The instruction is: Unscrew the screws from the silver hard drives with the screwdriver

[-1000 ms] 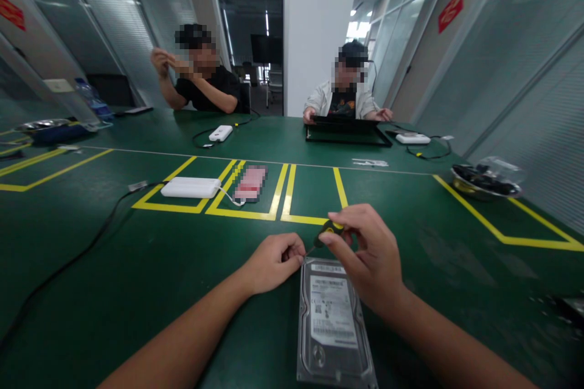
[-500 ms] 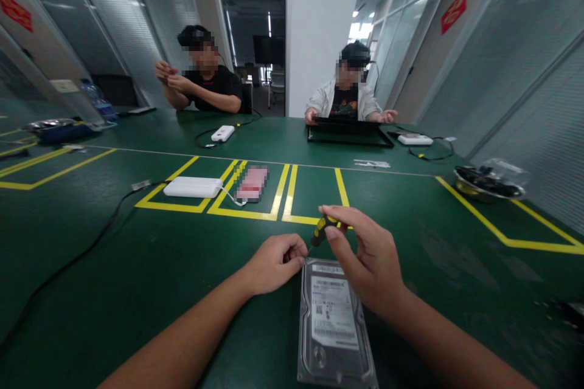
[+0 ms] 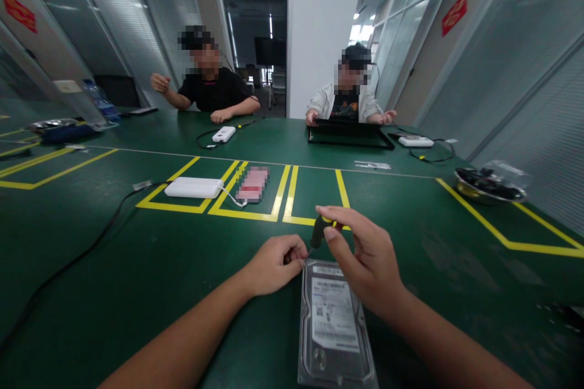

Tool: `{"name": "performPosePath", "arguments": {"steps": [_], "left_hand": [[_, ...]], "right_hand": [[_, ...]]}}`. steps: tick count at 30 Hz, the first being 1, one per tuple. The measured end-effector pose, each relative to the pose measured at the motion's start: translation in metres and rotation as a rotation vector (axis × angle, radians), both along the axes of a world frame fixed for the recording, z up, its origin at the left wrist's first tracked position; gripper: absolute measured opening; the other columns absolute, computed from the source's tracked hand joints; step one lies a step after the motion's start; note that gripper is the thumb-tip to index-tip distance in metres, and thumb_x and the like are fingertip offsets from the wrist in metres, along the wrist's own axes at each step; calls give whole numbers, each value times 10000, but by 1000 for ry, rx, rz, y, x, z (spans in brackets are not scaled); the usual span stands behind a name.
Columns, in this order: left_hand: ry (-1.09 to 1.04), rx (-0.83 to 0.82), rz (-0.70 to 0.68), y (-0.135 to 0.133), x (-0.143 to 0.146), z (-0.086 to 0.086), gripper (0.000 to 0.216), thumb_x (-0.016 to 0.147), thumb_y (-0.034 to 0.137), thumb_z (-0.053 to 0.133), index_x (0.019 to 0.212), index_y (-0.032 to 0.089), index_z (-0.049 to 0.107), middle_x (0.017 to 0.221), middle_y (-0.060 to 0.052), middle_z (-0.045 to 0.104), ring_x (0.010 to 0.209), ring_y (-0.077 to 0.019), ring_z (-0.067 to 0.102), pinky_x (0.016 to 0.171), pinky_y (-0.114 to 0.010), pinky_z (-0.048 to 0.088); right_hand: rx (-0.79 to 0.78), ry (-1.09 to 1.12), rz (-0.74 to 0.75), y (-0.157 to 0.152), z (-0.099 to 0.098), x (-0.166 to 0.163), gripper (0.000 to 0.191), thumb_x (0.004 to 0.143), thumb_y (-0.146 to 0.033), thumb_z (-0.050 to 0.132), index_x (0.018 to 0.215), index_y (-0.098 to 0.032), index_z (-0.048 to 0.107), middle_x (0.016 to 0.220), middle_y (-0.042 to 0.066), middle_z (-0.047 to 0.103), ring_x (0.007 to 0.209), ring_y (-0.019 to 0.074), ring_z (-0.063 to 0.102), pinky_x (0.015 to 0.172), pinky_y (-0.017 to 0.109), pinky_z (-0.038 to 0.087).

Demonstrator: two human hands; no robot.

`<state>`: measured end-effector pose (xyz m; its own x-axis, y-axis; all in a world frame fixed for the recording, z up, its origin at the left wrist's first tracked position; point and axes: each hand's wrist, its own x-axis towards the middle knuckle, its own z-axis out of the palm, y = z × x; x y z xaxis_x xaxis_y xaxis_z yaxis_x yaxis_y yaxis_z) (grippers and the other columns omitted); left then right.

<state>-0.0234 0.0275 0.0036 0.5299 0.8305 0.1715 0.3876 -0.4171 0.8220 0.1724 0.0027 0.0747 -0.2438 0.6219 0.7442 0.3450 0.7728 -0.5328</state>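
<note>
The hard drive (image 3: 335, 322) was found flat on the green surface (image 3: 137, 267), label up, between both hands. The screwdriver (image 3: 318, 230) was gripped in the right hand (image 3: 365, 261), tip set at the drive's far left corner. The left hand (image 3: 274, 264) had its fingers pinched narrow there; any screw held could not be determined. The silver cover appeared still seated, so the work was judged early.

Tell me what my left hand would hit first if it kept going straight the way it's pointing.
Probably the thin shaft of the screwdriver: the left hand points its curled fingers rightward at it, just above the far left corner of the hard drive. Depth is unclear; they may be touching.
</note>
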Motion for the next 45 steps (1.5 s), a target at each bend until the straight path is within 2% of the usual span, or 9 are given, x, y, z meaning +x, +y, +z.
{"name": "performPosePath", "arguments": {"steps": [4, 6, 10, 16, 26, 34, 39, 43, 45], "left_hand": [[-2, -7, 5, 0, 0, -1, 31, 833, 184, 579, 852, 159, 584, 748, 16, 574, 665, -130, 506, 607, -229, 377], [-4, -8, 7, 0, 0, -1, 25, 832, 185, 580, 838, 161, 577, 743, 17, 571, 657, -128, 507, 600, -226, 379], [-9, -6, 7, 0, 1, -1, 40, 833, 189, 583, 809, 163, 566, 737, 16, 566, 656, -130, 509, 605, -230, 390], [-3, 17, 25, 0, 1, -3, 18, 820, 168, 590, 835, 158, 594, 730, 21, 564, 654, -130, 497, 593, -227, 363], [-22, 5, 9, 0, 2, -4, 41, 832, 162, 573, 794, 160, 557, 717, 28, 547, 638, -122, 490, 585, -222, 368], [-19, 9, 14, 0, 1, -3, 22, 829, 171, 589, 837, 153, 579, 724, 27, 552, 643, -122, 495, 581, -219, 356], [-22, 6, 12, 0, 1, -5, 52, 840, 187, 582, 801, 158, 563, 720, 27, 549, 644, -123, 495, 593, -222, 371], [-17, 12, 21, 0, 1, -4, 21, 829, 173, 591, 829, 154, 583, 727, 25, 555, 654, -126, 499, 599, -226, 369], [-17, 11, 20, -1, 1, -3, 18, 828, 169, 588, 837, 153, 587, 723, 26, 555, 647, -125, 496, 594, -224, 366]], "right_hand": [[36, 30, -48, 2, -2, -2, 264, 878, -179, 685, 1136, -228, 660, 1034, 35, 612, 976, 159, 590, 809, 318, 511], [37, 33, -52, 3, -2, -3, 231, 890, -170, 664, 1112, -233, 665, 985, 26, 614, 928, 153, 591, 777, 313, 506], [7, -4, 34, 2, 2, -4, 298, 938, -119, 545, 1197, -234, 636, 1093, 32, 658, 1022, 155, 611, 867, 334, 516], [12, -14, 57, 3, 3, -4, 302, 892, -157, 664, 1185, -227, 656, 1099, 33, 645, 1017, 144, 612, 844, 297, 531], [-29, -74, 94, 4, 3, -5, 365, 966, -109, 483, 1296, -213, 600, 1271, 22, 630, 1190, 142, 584, 1026, 327, 491], [11, -23, 84, 7, 2, -6, 285, 915, -156, 624, 1193, -213, 657, 1051, 35, 622, 981, 136, 602, 835, 290, 526], [19, -67, 127, 5, 5, -4, 349, 955, -88, 496, 1263, -207, 609, 1229, 37, 630, 1163, 134, 572, 1008, 307, 468], [22, -39, 40, 5, 4, -5, 251, 900, -149, 647, 1146, -196, 666, 1056, 27, 640, 992, 123, 606, 852, 262, 508], [20, -23, 20, 5, 4, -5, 256, 897, -172, 653, 1153, -179, 666, 1071, 43, 626, 999, 134, 599, 851, 274, 508]]}}
